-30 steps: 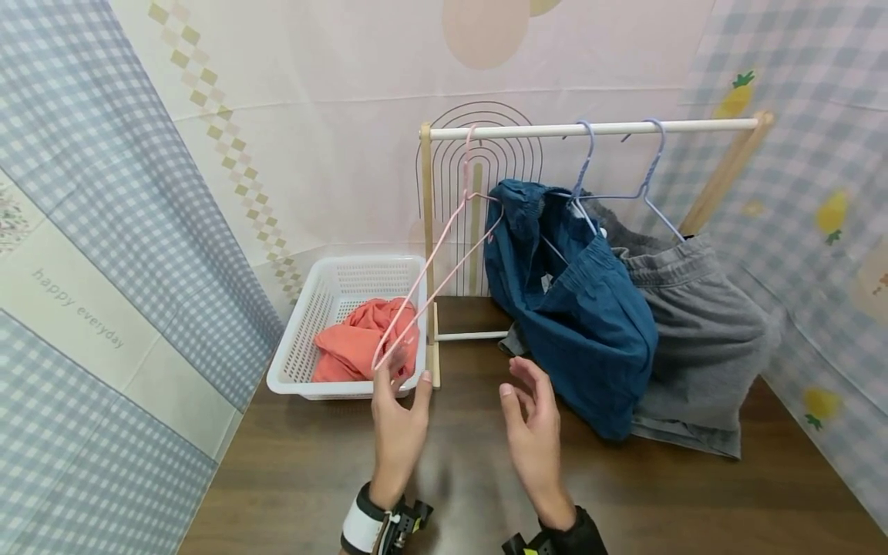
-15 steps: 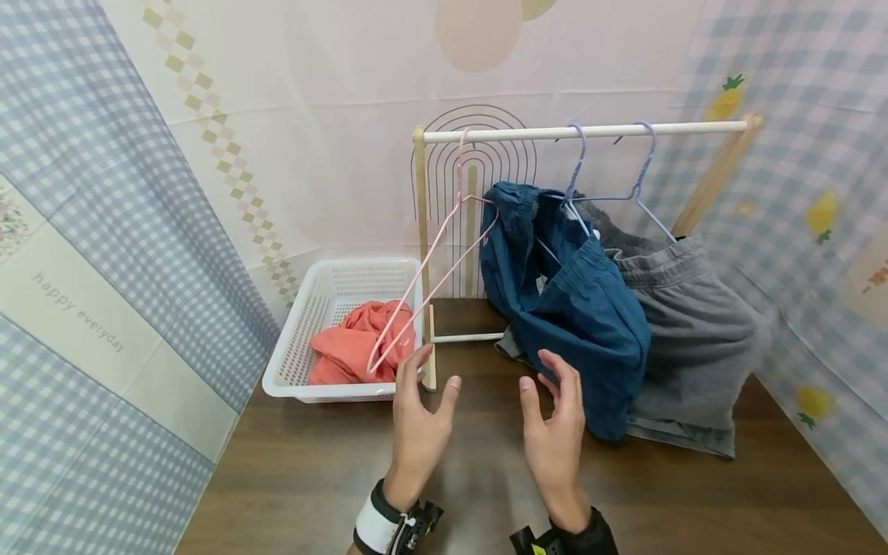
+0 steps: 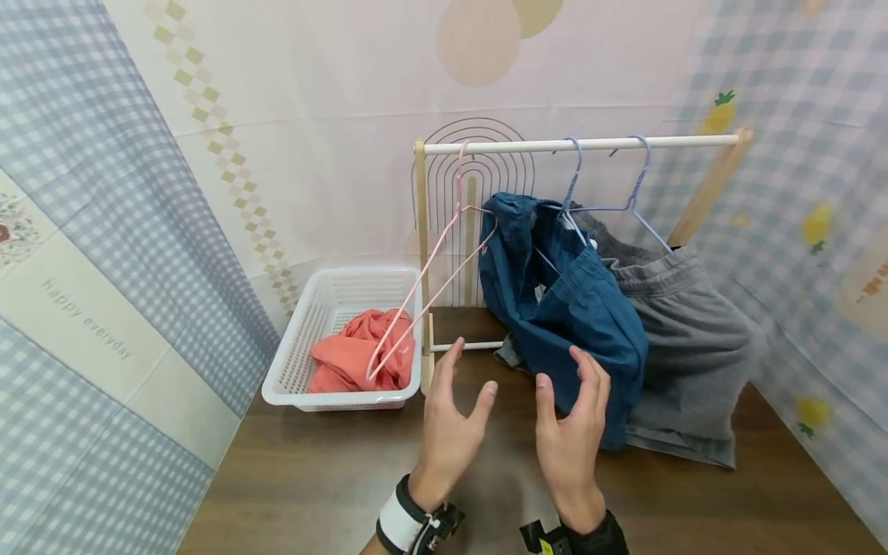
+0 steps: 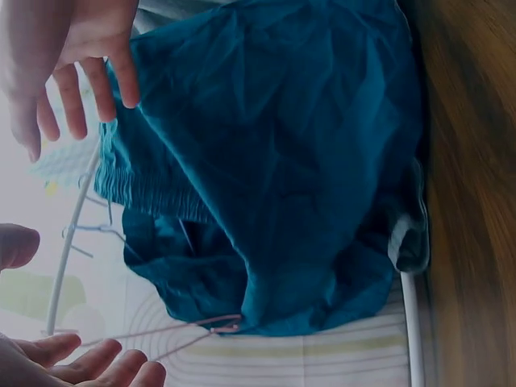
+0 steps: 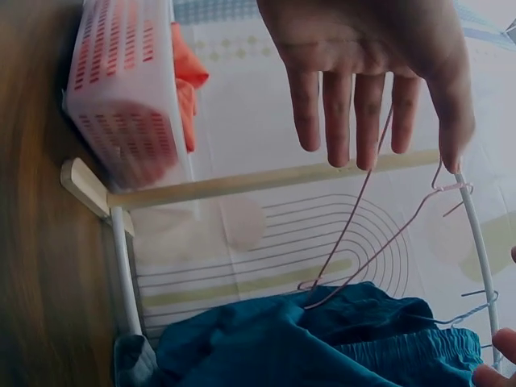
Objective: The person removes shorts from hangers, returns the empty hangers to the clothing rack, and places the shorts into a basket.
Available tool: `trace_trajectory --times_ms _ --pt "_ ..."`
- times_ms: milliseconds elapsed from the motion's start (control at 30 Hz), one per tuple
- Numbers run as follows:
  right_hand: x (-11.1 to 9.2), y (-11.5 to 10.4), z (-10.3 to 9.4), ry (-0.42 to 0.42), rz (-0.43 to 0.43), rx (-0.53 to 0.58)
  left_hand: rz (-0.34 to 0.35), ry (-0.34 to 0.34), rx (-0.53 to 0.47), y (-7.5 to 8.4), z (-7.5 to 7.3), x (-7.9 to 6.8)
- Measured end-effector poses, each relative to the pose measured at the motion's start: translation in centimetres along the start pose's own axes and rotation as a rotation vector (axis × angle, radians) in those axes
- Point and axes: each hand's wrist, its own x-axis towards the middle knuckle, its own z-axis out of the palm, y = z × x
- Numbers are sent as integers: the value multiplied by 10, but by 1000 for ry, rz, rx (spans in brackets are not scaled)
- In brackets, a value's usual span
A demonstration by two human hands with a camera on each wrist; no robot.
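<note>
In the head view, the left hand (image 3: 451, 428) and right hand (image 3: 572, 435) are raised over the wooden table (image 3: 298, 478), facing each other, both empty, thumbs wide of the fingers. The right hand appears in front of the blue elastic-waisted garment (image 3: 565, 316), hanging from the clothes rack (image 3: 513, 146) beside gray shorts (image 3: 687, 339). A pink wire hanger (image 3: 459, 193) hangs at the rack's left end; coral cloth lies in the white basket (image 3: 340, 399).

The left wrist view shows both hands empty, the garment beyond.

In the right wrist view, the left hand's fingers extend, slightly separated.
</note>
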Motion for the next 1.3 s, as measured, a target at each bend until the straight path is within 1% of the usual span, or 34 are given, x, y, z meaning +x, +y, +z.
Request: trace_trajectory --times_ms 100,233,500,767,900,1000,1100,1300 --pt "2 1 -2 12 -9 -25 5 -24 13 2 5 2" --pt "6 5 -4 48 -32 -44 27 -52 38 3 12 6" --pt "16 15 -10 112 -94 -94 36 -89 -5 3 26 17" --pt "24 25 -18 201 -152 -212 52 -112 0 3 43 29" --pt "30 30 -21 234 -160 -236 59 -130 -7 5 50 34" --pt "34 31 -24 237 -153 -248 85 -142 -4 6 55 36" --pt "37 32 -26 229 -127 -251 108 -165 -4 6 59 37" --pt "43 33 -29 148 -8 -267 118 -218 -18 14 71 39"
